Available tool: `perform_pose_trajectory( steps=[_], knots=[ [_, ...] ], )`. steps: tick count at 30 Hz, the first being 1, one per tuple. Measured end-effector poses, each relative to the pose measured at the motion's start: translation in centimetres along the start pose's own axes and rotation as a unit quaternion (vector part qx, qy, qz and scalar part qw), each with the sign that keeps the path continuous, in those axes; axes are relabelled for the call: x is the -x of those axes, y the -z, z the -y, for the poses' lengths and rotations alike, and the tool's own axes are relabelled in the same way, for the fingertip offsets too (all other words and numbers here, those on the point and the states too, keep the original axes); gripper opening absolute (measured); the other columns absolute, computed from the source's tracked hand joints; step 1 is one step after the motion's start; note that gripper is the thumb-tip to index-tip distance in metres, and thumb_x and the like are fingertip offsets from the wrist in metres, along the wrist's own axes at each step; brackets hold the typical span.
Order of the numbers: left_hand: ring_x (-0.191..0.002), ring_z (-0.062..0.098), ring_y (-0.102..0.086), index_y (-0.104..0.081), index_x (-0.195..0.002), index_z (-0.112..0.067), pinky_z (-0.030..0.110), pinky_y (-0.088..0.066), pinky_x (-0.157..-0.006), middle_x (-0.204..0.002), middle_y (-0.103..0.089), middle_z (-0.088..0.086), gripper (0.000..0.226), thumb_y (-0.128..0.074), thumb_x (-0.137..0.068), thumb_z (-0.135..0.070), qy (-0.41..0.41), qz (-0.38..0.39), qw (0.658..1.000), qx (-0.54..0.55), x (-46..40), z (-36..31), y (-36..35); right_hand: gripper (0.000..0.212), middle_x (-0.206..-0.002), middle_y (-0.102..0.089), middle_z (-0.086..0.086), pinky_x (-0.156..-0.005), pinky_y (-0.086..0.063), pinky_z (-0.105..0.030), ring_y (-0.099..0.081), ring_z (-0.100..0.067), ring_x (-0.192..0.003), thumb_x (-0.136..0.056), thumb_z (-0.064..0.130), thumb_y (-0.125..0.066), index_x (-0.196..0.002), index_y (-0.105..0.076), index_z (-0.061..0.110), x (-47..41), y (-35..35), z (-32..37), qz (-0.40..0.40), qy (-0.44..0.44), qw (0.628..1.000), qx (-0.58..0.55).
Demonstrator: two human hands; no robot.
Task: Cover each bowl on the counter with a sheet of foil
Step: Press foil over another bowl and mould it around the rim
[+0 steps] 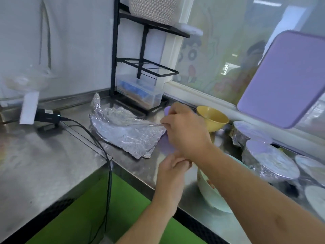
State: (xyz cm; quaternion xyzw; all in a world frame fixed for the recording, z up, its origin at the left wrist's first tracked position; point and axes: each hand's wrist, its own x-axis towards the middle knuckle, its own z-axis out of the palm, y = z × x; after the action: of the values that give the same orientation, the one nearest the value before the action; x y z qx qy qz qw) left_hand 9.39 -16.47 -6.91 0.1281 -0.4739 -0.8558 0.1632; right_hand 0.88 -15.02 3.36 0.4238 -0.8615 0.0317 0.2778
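Head view: right hand (186, 131) fingers (167, 121) pinch foil sheet (126, 132) edge.

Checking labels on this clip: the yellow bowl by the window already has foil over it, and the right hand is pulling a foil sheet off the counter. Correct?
Not quite. The head view shows the yellow bowl open, with no foil over it; the covered bowls stand further right. The rest holds: the right hand pinches the foil sheet at its edge, lifting it from the counter.

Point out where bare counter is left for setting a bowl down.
Bare steel counter lies left of the black cable and front of the crumpled foil. Right side is crowded: yellow bowl, foil-covered bowls, both hands.
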Motion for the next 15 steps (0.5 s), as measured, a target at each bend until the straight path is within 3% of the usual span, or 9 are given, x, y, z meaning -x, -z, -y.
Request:
perform_pose_trajectory(
  steps=[2, 5, 8, 10, 12, 15],
  knots=[
    [-0.108, 0.030, -0.075, -0.071, -0.110, 0.001, 0.018, -0.058, -0.068, -0.108, -0.078, 0.019, 0.018, -0.057, -0.099, 0.004, -0.008, -0.015, 0.997, 0.072, 0.1, -1.1, 0.5, 0.010, -0.086, -0.041, 0.006, -0.049, -0.029, -0.026, -0.049, -0.021, -0.077, -0.076, 0.012, -0.078, -0.076, -0.074, 0.021, 1.5, 1.0, -1.3, -0.057, 0.000, 0.998, -0.017],
    [-0.112, 0.036, -0.073, -0.067, -0.120, 0.007, 0.041, -0.060, -0.098, -0.112, -0.076, 0.025, 0.044, -0.073, -0.089, -0.024, -0.038, -0.024, 0.990, 0.130, 0.8, -4.5, 1.0, 0.014, -0.065, -0.042, 0.004, -0.048, -0.028, -0.028, -0.048, -0.026, -0.059, -0.085, 0.020, -0.068, -0.071, -0.069, 0.021, 3.6, 2.4, -2.8, -0.086, 0.000, 0.996, -0.029],
    [-0.107, 0.035, -0.076, -0.062, -0.122, 0.001, 0.046, -0.057, -0.100, -0.111, -0.076, 0.025, 0.057, -0.074, -0.090, -0.045, -0.001, -0.057, 0.990, 0.128, 1.0, -6.9, 1.0, 0.020, -0.056, -0.037, 0.002, -0.045, -0.033, -0.030, -0.038, -0.027, -0.052, -0.090, 0.027, -0.056, -0.073, -0.064, 0.022, 5.7, 3.4, -3.7, -0.098, 0.031, 0.994, -0.037],
    [-0.102, 0.039, -0.076, -0.059, -0.120, 0.002, 0.049, -0.059, -0.098, -0.109, -0.075, 0.030, 0.041, -0.068, -0.101, -0.033, 0.012, -0.090, 0.989, 0.116, 0.9, -7.7, 0.9, 0.021, -0.056, -0.051, 0.000, -0.043, -0.039, -0.032, -0.045, -0.029, -0.051, -0.093, 0.030, -0.054, -0.081, -0.071, 0.026, 7.1, 3.8, -4.1, -0.084, 0.055, 0.994, -0.035],
    [-0.098, 0.042, -0.077, -0.058, -0.106, 0.000, 0.051, -0.062, -0.092, -0.112, -0.071, 0.037, 0.017, -0.059, -0.107, -0.017, 0.017, -0.116, 0.986, 0.122, 1.0, -8.1, 0.8, 0.021, -0.062, -0.062, 0.000, -0.045, -0.043, -0.033, -0.054, -0.029, -0.054, -0.094, 0.029, -0.055, -0.089, -0.075, 0.030, 8.2, 4.2, -4.6, -0.073, 0.063, 0.995, -0.030],
    [-0.098, 0.038, -0.078, -0.065, -0.102, 0.003, 0.051, -0.061, -0.093, -0.111, -0.075, 0.030, 0.018, -0.051, -0.107, -0.006, 0.019, -0.082, 0.989, 0.121, 1.8, -8.2, 0.0, 0.018, -0.075, -0.073, 0.006, -0.057, -0.053, -0.038, -0.066, -0.019, -0.067, -0.094, 0.027, -0.058, -0.096, -0.076, 0.029, 10.3, 5.4, -5.6, -0.050, -0.006, 0.993, -0.107]
  ],
)
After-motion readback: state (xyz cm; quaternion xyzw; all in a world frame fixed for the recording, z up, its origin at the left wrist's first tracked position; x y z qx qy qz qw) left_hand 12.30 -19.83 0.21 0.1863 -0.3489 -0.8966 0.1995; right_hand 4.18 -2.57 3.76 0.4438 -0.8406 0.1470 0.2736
